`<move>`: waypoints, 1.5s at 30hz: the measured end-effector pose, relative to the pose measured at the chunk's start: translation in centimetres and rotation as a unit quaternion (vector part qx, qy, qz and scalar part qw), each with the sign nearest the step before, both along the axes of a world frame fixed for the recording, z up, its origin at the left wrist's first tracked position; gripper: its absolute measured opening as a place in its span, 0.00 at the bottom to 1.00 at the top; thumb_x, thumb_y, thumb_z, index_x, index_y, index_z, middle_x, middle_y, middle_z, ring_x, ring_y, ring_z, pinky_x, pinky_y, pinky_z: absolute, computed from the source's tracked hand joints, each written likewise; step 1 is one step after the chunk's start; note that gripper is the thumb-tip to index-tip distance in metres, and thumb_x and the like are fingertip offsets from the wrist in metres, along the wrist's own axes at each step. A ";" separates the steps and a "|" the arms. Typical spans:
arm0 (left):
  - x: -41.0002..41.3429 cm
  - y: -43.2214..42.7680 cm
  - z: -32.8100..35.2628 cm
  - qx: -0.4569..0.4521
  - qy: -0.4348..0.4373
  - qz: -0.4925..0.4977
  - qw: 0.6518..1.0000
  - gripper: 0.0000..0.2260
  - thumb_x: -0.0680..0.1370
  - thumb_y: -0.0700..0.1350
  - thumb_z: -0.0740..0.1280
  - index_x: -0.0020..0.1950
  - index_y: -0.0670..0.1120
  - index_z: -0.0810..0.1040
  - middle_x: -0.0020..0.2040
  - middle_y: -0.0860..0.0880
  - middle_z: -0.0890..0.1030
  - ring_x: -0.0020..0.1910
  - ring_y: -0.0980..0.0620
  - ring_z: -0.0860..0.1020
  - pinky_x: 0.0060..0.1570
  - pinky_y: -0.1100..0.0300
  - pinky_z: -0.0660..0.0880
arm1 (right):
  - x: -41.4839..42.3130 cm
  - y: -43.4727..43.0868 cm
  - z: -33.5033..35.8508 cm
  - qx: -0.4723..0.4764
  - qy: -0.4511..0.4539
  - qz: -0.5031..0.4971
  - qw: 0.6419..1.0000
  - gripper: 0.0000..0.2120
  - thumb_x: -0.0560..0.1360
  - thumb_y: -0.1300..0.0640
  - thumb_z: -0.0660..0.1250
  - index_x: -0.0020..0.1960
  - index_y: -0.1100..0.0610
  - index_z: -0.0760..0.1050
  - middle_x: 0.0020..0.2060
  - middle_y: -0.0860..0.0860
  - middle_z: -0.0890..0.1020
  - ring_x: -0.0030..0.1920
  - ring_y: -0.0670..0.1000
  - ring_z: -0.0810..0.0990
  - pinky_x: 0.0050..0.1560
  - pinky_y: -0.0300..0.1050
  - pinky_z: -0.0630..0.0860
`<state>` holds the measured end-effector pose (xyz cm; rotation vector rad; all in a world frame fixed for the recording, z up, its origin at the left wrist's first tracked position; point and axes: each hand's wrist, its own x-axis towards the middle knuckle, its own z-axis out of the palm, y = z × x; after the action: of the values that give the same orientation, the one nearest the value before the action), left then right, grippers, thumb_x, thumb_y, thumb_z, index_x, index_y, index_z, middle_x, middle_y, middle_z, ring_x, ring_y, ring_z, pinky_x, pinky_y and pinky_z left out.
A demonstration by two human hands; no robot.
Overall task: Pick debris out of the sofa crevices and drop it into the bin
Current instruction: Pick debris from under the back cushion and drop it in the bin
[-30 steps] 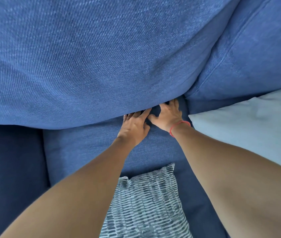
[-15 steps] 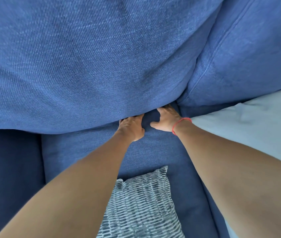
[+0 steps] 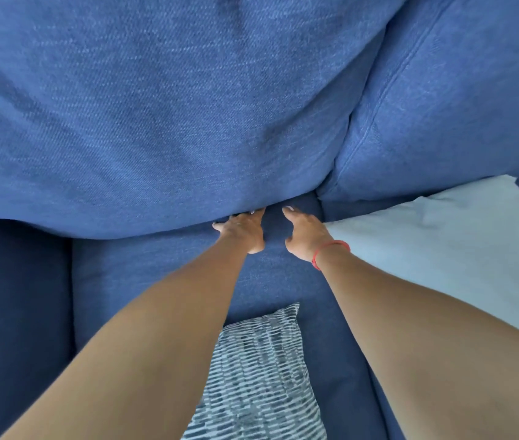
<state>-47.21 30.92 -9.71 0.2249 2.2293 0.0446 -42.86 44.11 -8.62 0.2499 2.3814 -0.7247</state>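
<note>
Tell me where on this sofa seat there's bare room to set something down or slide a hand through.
Bare seat cushion lies between the left forearm, the back cushion and the dark armrest. A narrow strip shows between left hand and right hand. Crowded: patterned pillow in front, pale pillow to the right.

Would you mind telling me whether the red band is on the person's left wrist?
No, the red band circles the wrist of the right hand, while the left hand has a bare wrist.
</note>
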 end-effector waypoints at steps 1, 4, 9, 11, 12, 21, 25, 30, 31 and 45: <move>0.1 0.1 -0.3 -0.007 0.006 0.001 1.000 0.39 0.75 0.39 0.62 0.78 0.57 0.44 0.75 0.48 0.63 0.73 0.43 0.63 0.69 0.32 0.57 | 0.1 -0.1 -0.3 -0.001 -0.004 0.000 1.000 0.34 0.76 0.68 0.61 0.78 0.55 0.54 0.79 0.49 0.56 0.78 0.51 0.59 0.75 0.44 0.60; 0.9 -0.4 -1.1 0.002 0.047 -0.004 0.999 0.36 0.75 0.40 0.62 0.78 0.54 0.48 0.71 0.48 0.69 0.72 0.45 0.65 0.70 0.33 0.56 | 0.9 0.0 -0.9 -0.003 -0.014 -0.005 1.000 0.35 0.76 0.69 0.61 0.79 0.54 0.54 0.79 0.48 0.54 0.78 0.51 0.59 0.73 0.42 0.62; 2.9 -2.1 0.2 0.145 0.151 0.061 0.976 0.16 0.78 0.45 0.61 0.65 0.48 0.76 0.62 0.46 0.79 0.61 0.44 0.76 0.63 0.50 0.71 | 1.4 -0.3 0.3 -0.009 0.014 -0.051 0.999 0.25 0.78 0.63 0.62 0.75 0.54 0.65 0.73 0.53 0.69 0.72 0.55 0.70 0.71 0.49 0.68; 4.1 -2.8 1.3 0.205 0.181 0.122 0.954 0.11 0.79 0.44 0.61 0.52 0.44 0.82 0.50 0.44 0.84 0.49 0.42 0.81 0.51 0.52 0.77 | 1.4 -0.8 1.6 -0.004 0.048 -0.069 0.996 0.16 0.79 0.60 0.60 0.65 0.55 0.75 0.63 0.55 0.79 0.62 0.57 0.78 0.63 0.52 0.75; 4.7 -3.1 1.8 0.228 0.175 0.161 0.944 0.10 0.79 0.42 0.61 0.50 0.43 0.82 0.47 0.43 0.84 0.46 0.41 0.81 0.48 0.52 0.78 | 1.4 -1.1 2.3 0.000 0.063 -0.072 0.995 0.12 0.79 0.59 0.59 0.60 0.55 0.77 0.58 0.56 0.81 0.57 0.58 0.80 0.59 0.53 0.77; 7.0 -8.1 7.3 0.329 0.065 0.429 0.839 0.15 0.74 0.43 0.71 0.59 0.43 0.74 0.48 0.48 0.81 0.43 0.51 0.77 0.35 0.64 0.73 | 2.9 -6.7 8.1 -0.011 0.100 -0.079 0.992 0.10 0.80 0.60 0.58 0.56 0.58 0.77 0.50 0.58 0.83 0.48 0.59 0.79 0.41 0.44 0.70; 7.9 -14.4 10.3 0.335 0.079 0.469 0.813 0.09 0.72 0.40 0.73 0.49 0.37 0.81 0.45 0.45 0.84 0.40 0.49 0.77 0.47 0.53 0.80 | 2.8 -13.2 10.9 -0.065 0.096 -0.066 0.991 0.09 0.79 0.59 0.61 0.52 0.59 0.79 0.47 0.58 0.84 0.46 0.58 0.80 0.40 0.44 0.72; 9.7 -25.0 14.1 0.316 0.168 0.540 0.762 0.05 0.72 0.41 0.73 0.47 0.41 0.82 0.40 0.49 0.81 0.39 0.50 0.77 0.41 0.58 0.76 | 2.7 -23.7 14.3 -0.113 0.096 -0.020 0.989 0.09 0.77 0.60 0.63 0.49 0.62 0.81 0.45 0.59 0.85 0.47 0.60 0.82 0.47 0.51 0.78; 10.1 -27.3 14.8 0.311 0.186 0.557 0.747 0.05 0.72 0.42 0.72 0.46 0.42 0.82 0.40 0.49 0.81 0.39 0.50 0.77 0.39 0.60 0.74 | 2.6 -26.0 15.0 -0.114 0.101 -0.005 0.988 0.09 0.77 0.60 0.63 0.48 0.62 0.81 0.44 0.59 0.84 0.47 0.61 0.82 0.47 0.52 0.78; 18.7 -56.9 19.7 0.190 0.398 0.713 0.546 0.04 0.74 0.42 0.70 0.46 0.43 0.80 0.35 0.54 0.80 0.34 0.62 0.78 0.35 0.74 0.70 | 5.7 -59.4 19.7 -0.182 0.129 0.189 0.956 0.09 0.77 0.61 0.62 0.48 0.62 0.81 0.46 0.59 0.84 0.48 0.58 0.80 0.50 0.50 0.79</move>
<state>-28.48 -25.98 9.99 -1.7354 2.5143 1.5810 -37.19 -15.32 11.07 -0.4692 2.3717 -1.0331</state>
